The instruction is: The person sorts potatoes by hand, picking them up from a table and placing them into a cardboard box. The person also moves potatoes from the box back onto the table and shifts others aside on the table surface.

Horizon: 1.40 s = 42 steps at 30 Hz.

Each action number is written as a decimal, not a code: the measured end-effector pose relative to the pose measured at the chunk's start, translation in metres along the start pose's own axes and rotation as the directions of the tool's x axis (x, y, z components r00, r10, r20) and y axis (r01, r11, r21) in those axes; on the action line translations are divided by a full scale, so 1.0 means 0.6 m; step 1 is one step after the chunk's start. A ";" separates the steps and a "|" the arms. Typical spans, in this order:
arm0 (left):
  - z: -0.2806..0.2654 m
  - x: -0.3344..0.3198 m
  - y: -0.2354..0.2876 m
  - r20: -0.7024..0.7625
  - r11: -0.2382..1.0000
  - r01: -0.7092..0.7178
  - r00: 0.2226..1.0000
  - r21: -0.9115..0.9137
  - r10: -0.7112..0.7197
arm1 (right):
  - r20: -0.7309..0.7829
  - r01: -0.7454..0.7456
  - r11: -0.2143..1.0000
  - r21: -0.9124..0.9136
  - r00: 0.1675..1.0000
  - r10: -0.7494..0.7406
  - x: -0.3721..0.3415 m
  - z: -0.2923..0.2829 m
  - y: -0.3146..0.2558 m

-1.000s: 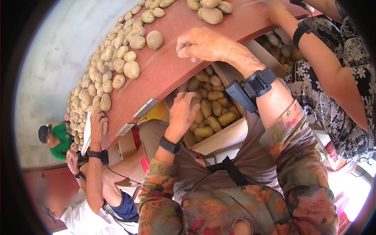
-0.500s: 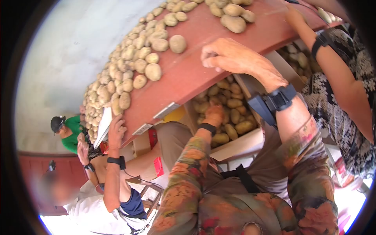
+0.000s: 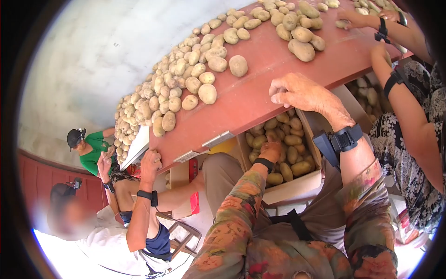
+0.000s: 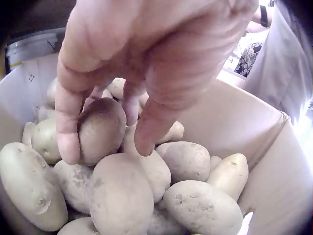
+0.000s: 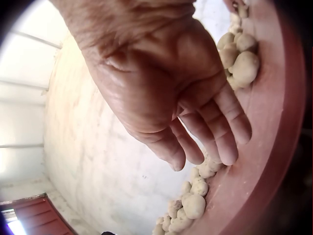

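Note:
In the head view my left hand (image 3: 270, 151) is down among the potatoes (image 3: 289, 153) in the cardboard box. Up close in the left wrist view, the fingers of that hand (image 4: 110, 105) curl round the sides of a brownish potato (image 4: 101, 131); the thumb hangs a little apart on the right. Other potatoes (image 4: 122, 196) lie beneath it. My right hand (image 3: 304, 93) hovers at the near edge of the red table (image 3: 255, 100), fingers loosely bent. In the right wrist view the palm of this hand (image 5: 166, 93) shows with nothing in it.
A long heap of potatoes (image 3: 169, 88) lies along the table's far side, with a smaller pile (image 3: 302, 35) to the right. People sit or stand at both sides, one in a green top (image 3: 95, 153). A second potato box (image 3: 367, 95) stands right.
My left hand has gone from above the near part of the box down among its potatoes. My right hand keeps its loose pose by the table edge. The head view has shifted.

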<state>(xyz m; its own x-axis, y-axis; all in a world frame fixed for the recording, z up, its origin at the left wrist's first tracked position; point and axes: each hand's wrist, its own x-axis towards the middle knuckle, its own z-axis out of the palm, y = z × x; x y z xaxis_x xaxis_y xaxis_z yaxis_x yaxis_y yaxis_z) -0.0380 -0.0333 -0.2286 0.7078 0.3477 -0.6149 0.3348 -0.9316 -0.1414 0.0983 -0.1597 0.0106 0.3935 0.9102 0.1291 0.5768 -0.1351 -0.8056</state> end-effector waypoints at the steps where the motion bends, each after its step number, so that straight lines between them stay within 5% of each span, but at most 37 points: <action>1: -0.001 -0.005 -0.001 -0.077 0.999 -0.016 0.997 0.044 0.019 | -0.002 0.001 1.000 0.011 1.000 -0.001 0.000 0.000 0.000; 5: 0.009 -0.001 -0.020 -0.114 0.978 -0.051 0.993 -0.203 0.028 | 0.025 -0.008 1.000 -0.006 1.000 0.008 0.000 0.001 -0.006; 8: -0.025 -0.057 -0.036 -0.244 0.901 -0.245 0.956 -0.357 0.163 | 0.017 0.018 1.000 -0.004 1.000 -0.018 0.000 0.003 -0.003; 10: -0.070 -0.113 -0.045 -0.301 0.694 -0.394 0.918 -0.603 0.259 | 0.018 0.024 1.000 0.004 1.000 -0.024 -0.002 0.006 -0.001; 14: -0.123 -0.207 -0.072 -0.515 0.477 -0.596 0.802 -0.646 0.303 | 0.038 -0.009 1.000 -0.016 0.999 0.010 -0.006 0.004 -0.011; 18: -0.157 -0.272 -0.117 -0.631 0.096 -0.636 0.772 -0.766 0.075 | -0.003 0.033 0.997 -0.063 0.999 -0.033 -0.010 0.013 -0.003; 21: -0.168 -0.288 -0.171 -0.728 0.194 -0.706 0.682 -0.681 -0.076 | 0.012 0.016 0.996 -0.083 1.000 -0.015 -0.016 0.008 -0.014; 23: -0.157 -0.274 -0.216 -0.661 0.030 -0.683 0.692 -0.729 -0.290 | -0.011 0.023 0.996 -0.084 1.000 -0.024 -0.021 0.013 -0.006; 24: -0.155 -0.264 -0.239 -0.663 0.033 -0.685 0.690 -0.728 -0.290 | -0.033 0.023 0.996 -0.085 0.999 -0.025 -0.022 0.014 -0.004; 26: -0.156 -0.248 -0.275 -0.691 0.151 -0.701 0.602 -0.697 -0.400 | -0.015 0.013 0.998 -0.068 1.000 -0.014 -0.024 0.010 -0.012; 27: -0.184 -0.278 -0.265 -0.579 0.125 -0.591 0.688 -0.797 -0.437 | 0.007 0.001 0.999 -0.052 1.000 -0.001 -0.024 0.008 -0.015; 38: -0.189 -0.183 -0.383 -0.554 0.304 -0.463 0.668 -0.832 -0.497 | 0.040 0.002 0.995 -0.101 0.999 0.002 -0.014 0.003 -0.014; 40: -0.193 -0.187 -0.388 -0.535 0.457 -0.304 0.640 -0.836 -0.551 | 0.045 -0.013 0.993 -0.119 0.999 0.018 -0.012 0.004 -0.010; 42: -0.199 -0.198 -0.377 -0.486 0.447 -0.243 0.653 -0.861 -0.581 | 0.036 0.030 0.987 -0.156 0.999 -0.025 -0.005 0.007 0.001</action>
<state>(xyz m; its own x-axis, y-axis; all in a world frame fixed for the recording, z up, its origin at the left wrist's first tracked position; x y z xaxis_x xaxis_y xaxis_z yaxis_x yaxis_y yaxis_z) -0.1235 0.1488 -0.0311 0.5701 0.8196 0.0570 0.5133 -0.4095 0.7542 0.0943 -0.1611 0.0072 0.3531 0.9268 0.1280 0.6927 -0.1670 -0.7016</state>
